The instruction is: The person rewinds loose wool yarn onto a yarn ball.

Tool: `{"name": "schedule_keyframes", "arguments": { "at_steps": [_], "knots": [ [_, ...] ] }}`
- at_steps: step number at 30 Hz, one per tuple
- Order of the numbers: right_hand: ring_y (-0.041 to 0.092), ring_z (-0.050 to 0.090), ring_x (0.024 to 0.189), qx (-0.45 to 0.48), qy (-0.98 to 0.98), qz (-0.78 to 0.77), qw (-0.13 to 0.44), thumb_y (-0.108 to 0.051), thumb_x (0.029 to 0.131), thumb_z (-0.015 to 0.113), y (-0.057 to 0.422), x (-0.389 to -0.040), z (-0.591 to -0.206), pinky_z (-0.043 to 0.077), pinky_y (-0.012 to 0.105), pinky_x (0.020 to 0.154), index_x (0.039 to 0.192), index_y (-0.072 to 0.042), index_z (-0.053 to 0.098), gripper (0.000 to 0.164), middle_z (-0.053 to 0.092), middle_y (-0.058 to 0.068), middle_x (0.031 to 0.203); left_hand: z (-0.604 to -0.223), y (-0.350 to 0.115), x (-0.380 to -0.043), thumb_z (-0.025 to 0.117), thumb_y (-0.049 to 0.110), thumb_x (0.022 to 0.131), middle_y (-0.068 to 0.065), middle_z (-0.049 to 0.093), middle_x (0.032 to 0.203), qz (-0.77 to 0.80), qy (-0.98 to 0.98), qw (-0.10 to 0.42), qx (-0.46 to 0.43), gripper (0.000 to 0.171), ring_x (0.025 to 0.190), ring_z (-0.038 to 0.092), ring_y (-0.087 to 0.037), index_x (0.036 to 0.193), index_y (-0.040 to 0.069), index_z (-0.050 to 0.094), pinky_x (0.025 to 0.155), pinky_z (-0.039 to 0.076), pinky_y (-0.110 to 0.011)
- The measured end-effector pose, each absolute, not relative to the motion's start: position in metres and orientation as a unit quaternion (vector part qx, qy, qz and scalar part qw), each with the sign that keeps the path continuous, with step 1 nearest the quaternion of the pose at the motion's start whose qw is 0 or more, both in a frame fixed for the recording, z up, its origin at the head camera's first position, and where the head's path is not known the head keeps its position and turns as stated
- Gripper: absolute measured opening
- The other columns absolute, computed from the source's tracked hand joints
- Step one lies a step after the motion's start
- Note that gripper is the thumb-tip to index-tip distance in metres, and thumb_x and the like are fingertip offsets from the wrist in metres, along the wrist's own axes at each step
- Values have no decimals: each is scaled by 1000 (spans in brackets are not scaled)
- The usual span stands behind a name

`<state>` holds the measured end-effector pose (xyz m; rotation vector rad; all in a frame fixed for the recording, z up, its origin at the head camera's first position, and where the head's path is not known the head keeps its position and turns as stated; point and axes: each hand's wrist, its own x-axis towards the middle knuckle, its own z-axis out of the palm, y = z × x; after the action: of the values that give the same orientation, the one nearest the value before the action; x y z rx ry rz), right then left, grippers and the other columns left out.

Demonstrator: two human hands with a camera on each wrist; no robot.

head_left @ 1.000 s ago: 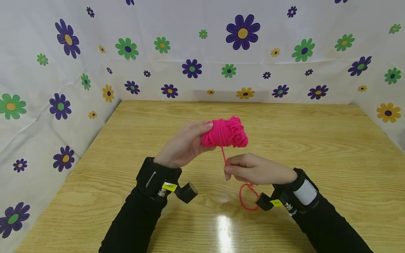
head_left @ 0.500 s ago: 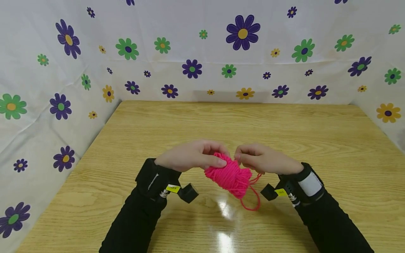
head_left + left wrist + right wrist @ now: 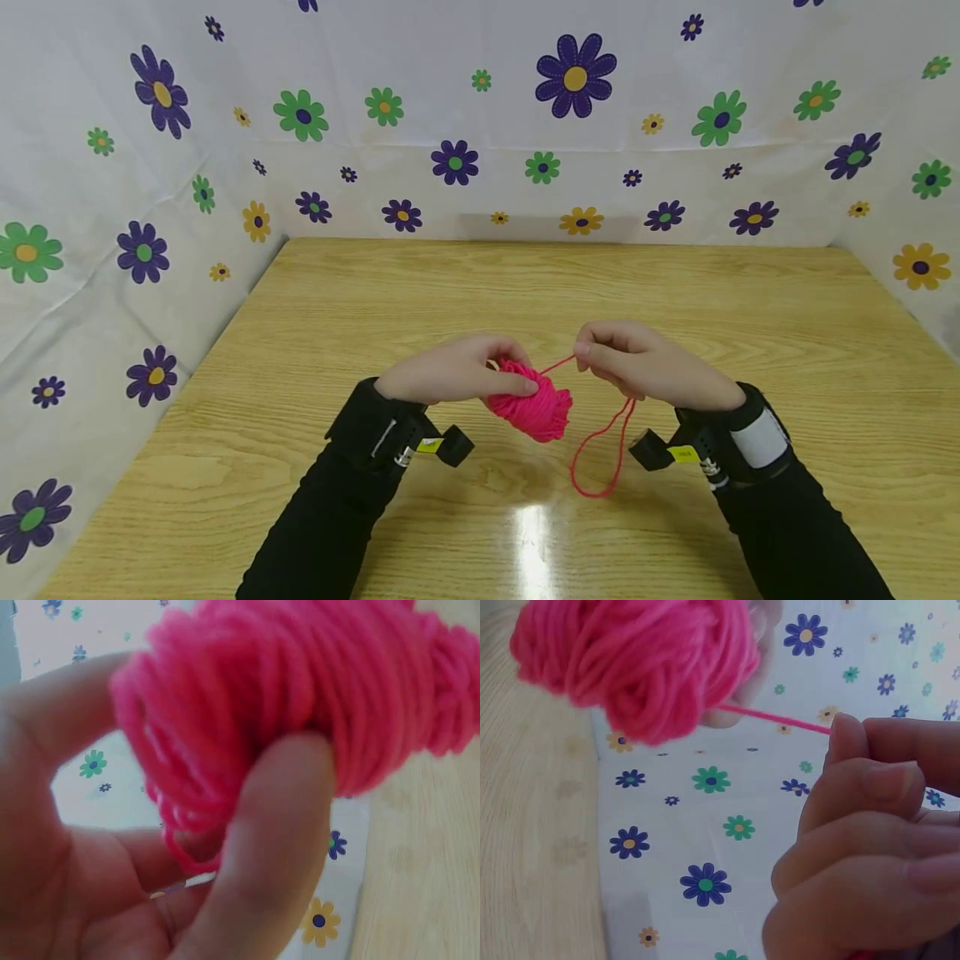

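My left hand [image 3: 457, 371] grips a bundle of bright pink yarn [image 3: 534, 408] above the middle of the table. In the left wrist view the thumb presses across the wound yarn [image 3: 360, 690], with other fingers behind it. To the right, my right hand [image 3: 648, 362] pinches a yarn strand [image 3: 780, 718] between thumb and forefinger. That strand runs straight from the bundle to the fingertips. Below the right hand hangs a loose loop of yarn [image 3: 597, 494], its lower end at or near the tabletop; I cannot tell whether it touches.
The wooden table [image 3: 360, 300] spreads under both hands. A white cloth with printed flowers [image 3: 495, 75] stands behind it and along both sides. Small cameras [image 3: 453, 447] stick out from both wrists.
The bundle has come down and tilted in my left hand. My right hand has passed from below the bundle to its right, drawing the strand out and lifting part of the loose loop.
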<state>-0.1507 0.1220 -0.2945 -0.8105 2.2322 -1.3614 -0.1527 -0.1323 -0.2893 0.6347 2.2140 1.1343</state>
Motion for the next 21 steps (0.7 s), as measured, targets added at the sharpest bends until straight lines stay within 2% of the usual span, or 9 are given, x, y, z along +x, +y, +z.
{"name": "schedule_keyframes", "arguments": {
  "at_steps": [6,11,17,21],
  "knots": [
    [12,31,45,-309,789,-499,180,-15,106,47,122,-143,-289,27,25,43,96,0,57,21,38,-3,61,-295,-131,-158,64,24,96,-12,65,107,443,849,225,179,31,90,60,-20,116,0,61,77,53,-29],
    [14,30,43,-350,772,-504,166,-17,107,47,120,-139,-289,27,26,41,96,1,59,24,36,-1,59,-295,-131,-160,62,25,98,-14,60,111,491,842,174,137,33,94,57,-24,119,-1,59,83,52,-36],
    [15,30,44,-379,760,-504,155,-14,106,46,116,-134,-289,27,28,42,94,-1,59,22,35,4,60,-295,-133,-163,59,25,100,-17,58,118,558,818,104,91,40,99,59,-24,130,-2,55,85,54,-32],
    [14,31,47,-394,759,-493,158,-13,106,46,112,-132,-290,29,29,46,92,-3,59,22,35,4,61,-293,-133,-165,58,21,101,-18,57,121,616,782,74,57,41,101,61,-24,133,-4,53,91,56,-35]
  ]
}}
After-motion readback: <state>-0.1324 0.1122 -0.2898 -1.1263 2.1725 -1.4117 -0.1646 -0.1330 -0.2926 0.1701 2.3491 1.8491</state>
